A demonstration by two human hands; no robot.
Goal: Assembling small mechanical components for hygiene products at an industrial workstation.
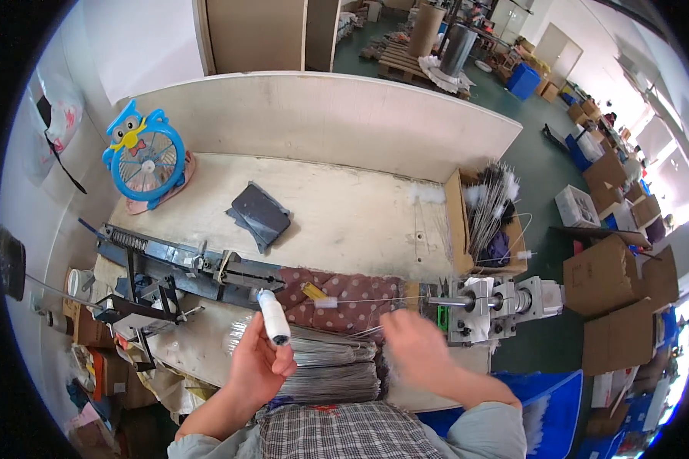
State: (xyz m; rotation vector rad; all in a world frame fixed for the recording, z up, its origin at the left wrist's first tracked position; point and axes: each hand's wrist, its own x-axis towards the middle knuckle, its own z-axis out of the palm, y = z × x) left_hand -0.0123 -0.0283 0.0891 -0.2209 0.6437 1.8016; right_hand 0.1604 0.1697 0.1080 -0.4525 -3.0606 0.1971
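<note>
My left hand [260, 363] is closed around a white cylindrical roll [272, 312] with a dark lower end, held tilted in front of the bench machine's metal rail [241, 279]. My right hand [415, 348], smeared by motion, hovers left of and below the metal spindle unit [482, 302]; its fingertips are too blurred to show a grip. A thin wire with a small white tuft [326, 304] lies across a dotted brown cloth [360, 291] toward the spindle unit. Beside the tuft is a small yellow piece [312, 291]. Bundles of thin metal wires [325, 375] lie between my arms.
A cardboard box [457, 222] of wire brushes stands at the bench's right. Behind the rail lies a dark flat pouch [260, 214]; a blue toy-shaped fan [147, 164] stands at the far left. Below right is a blue bin [547, 405]. A lever mechanism [142, 310] rises at left.
</note>
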